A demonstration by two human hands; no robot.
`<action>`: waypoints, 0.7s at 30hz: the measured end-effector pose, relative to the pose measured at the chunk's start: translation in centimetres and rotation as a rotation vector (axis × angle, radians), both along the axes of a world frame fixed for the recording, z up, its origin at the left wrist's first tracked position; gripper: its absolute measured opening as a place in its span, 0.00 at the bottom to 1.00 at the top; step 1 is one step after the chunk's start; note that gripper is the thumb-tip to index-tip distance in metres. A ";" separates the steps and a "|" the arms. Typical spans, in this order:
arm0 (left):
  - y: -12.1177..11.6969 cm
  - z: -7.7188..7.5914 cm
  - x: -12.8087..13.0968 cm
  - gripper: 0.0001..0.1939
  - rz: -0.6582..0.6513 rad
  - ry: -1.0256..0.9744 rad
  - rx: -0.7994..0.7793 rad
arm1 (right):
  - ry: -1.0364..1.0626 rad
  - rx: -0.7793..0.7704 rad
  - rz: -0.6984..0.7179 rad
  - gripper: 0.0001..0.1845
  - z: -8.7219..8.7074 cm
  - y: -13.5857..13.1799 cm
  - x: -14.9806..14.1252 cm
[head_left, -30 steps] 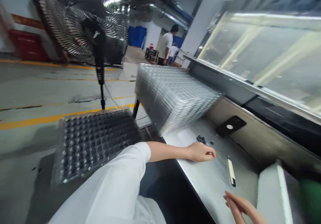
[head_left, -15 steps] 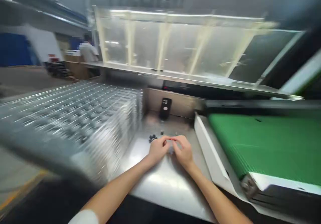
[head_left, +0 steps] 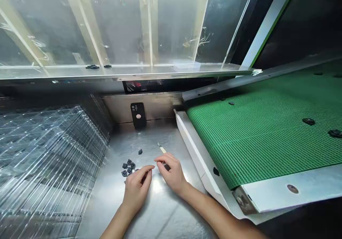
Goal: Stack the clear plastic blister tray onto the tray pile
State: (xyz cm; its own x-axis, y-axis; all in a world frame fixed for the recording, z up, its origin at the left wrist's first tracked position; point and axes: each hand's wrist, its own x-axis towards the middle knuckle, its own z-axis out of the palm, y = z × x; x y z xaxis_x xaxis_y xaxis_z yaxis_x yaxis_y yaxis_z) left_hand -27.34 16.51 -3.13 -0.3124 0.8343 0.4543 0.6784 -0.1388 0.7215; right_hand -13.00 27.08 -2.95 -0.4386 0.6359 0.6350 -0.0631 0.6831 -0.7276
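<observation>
Both hands rest on the shiny steel worktop [head_left: 165, 210] with grips loose and empty: left hand [head_left: 137, 189], right hand [head_left: 172, 173]. Small black rubber parts [head_left: 128, 167] lie just far-left of the left fingertips. A slim cream-handled knife [head_left: 161, 149] lies partly under the right hand, its long axis pointing far-left.

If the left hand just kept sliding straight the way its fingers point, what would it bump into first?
Probably the right hand. The left hand points up and to the right across the steel table, its fingertips almost meeting the right hand's. The small black parts lie just left of that line, though depth is hard to judge.
</observation>
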 end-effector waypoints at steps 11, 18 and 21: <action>-0.6 0.5 -0.5 0.10 -0.039 0.144 0.163 | 0.037 -0.234 -0.034 0.09 -0.4 0.1 -1.0; -0.7 1.8 0.0 0.08 0.003 0.245 0.322 | 0.055 -0.256 -0.058 0.10 -0.6 0.1 -1.0; 0.2 5.0 2.7 0.10 -0.032 0.247 0.388 | 0.008 -0.157 -0.077 0.10 -0.7 0.0 -0.9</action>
State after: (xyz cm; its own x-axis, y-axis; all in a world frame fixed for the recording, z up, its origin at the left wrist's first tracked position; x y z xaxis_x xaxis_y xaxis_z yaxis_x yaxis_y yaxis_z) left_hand -24.59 16.72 1.90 -0.1325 0.5956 0.7922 0.8144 -0.3901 0.4295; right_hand -13.89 27.12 -3.61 -0.3802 0.7590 0.5286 -0.0210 0.5643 -0.8253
